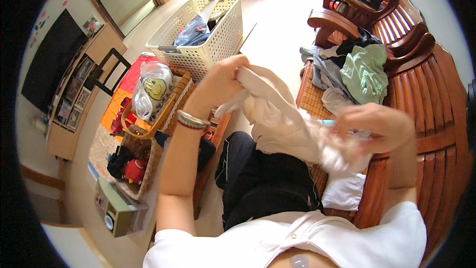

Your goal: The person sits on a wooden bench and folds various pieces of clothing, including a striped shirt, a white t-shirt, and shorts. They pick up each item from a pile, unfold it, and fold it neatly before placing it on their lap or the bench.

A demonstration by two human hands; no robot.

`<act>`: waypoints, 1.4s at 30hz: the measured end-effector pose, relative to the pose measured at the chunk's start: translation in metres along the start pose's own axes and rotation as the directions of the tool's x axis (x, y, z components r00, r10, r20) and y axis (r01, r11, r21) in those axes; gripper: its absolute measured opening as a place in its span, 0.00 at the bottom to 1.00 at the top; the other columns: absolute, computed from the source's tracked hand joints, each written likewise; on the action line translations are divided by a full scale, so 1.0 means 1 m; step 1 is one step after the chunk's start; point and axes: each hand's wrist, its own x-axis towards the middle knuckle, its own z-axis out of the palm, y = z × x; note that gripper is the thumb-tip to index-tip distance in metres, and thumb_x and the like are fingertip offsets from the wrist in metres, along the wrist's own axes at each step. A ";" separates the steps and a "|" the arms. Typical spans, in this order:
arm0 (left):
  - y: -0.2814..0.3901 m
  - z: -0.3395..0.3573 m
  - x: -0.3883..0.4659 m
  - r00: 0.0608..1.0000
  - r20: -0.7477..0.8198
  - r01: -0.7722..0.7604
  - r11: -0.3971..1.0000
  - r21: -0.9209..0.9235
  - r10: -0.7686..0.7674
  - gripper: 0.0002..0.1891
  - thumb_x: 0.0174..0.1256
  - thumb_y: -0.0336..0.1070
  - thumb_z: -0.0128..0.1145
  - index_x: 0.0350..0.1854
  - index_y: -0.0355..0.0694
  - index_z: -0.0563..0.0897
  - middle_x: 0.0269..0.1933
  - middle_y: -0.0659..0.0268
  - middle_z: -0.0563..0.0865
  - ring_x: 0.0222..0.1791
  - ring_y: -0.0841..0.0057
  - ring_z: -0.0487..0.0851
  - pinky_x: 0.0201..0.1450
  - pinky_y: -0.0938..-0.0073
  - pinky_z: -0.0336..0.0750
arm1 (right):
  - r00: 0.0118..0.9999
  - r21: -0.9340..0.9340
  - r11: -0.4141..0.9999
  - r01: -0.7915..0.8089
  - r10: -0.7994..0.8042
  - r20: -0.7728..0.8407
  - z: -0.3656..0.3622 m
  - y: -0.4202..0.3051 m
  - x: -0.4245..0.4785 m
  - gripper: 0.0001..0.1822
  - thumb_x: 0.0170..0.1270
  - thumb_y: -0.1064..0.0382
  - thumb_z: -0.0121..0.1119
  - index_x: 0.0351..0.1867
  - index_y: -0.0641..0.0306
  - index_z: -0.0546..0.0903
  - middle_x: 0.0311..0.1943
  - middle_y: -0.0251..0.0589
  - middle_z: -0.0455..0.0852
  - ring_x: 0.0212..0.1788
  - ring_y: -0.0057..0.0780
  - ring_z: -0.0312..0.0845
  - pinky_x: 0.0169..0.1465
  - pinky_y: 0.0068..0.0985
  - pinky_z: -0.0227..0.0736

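A cream-coloured garment (275, 119) hangs between my two hands above my lap. My left hand (228, 78), with bracelets at its wrist, grips a band-like edge of the cloth. My right hand (375, 130) is blurred, its fingers closed on the garment's other end. Beneath my right hand, a folded white cloth (344, 191) lies on the wooden bench seat. Beyond that hand is a heap of clothes, with a pale green garment (366, 70) on top and a grey one (325, 65) beside it.
A white perforated laundry basket (227, 31) holding clothes stands ahead. To the left, a low table carries a plastic bag (152, 89) in a handled basket (178, 100) and a woven basket (148, 167) with small items. The slatted wooden bench (427, 100) runs along my right.
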 end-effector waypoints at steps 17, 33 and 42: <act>0.068 0.171 -0.103 0.924 0.273 0.289 -0.021 -0.957 0.268 0.19 0.56 0.38 0.66 0.46 0.35 0.77 0.61 0.57 0.74 0.64 0.66 0.70 0.67 0.66 0.60 | 0.763 0.962 0.047 -0.271 0.619 0.184 0.193 0.224 0.105 0.40 0.69 0.31 0.43 0.72 0.57 0.61 0.40 0.45 0.82 0.42 0.29 0.77 0.45 0.27 0.74; -0.031 0.175 -0.118 0.819 -0.280 0.339 0.816 -0.468 -0.501 0.27 0.62 0.36 0.65 0.59 0.35 0.68 0.48 0.59 0.76 0.42 0.74 0.81 0.41 0.77 0.76 | 0.582 0.803 0.102 0.587 0.636 -0.506 0.140 0.139 0.068 0.28 0.72 0.56 0.49 0.69 0.68 0.64 0.67 0.47 0.68 0.65 0.35 0.67 0.68 0.32 0.63; -0.061 0.203 -0.093 0.940 -0.163 0.167 0.820 -0.548 -0.300 0.30 0.60 0.27 0.62 0.64 0.33 0.65 0.60 0.50 0.70 0.62 0.56 0.74 0.61 0.63 0.72 | 0.430 0.768 0.215 0.604 0.723 -0.541 0.176 0.148 0.087 0.30 0.73 0.50 0.45 0.69 0.65 0.64 0.67 0.47 0.68 0.65 0.37 0.68 0.69 0.37 0.61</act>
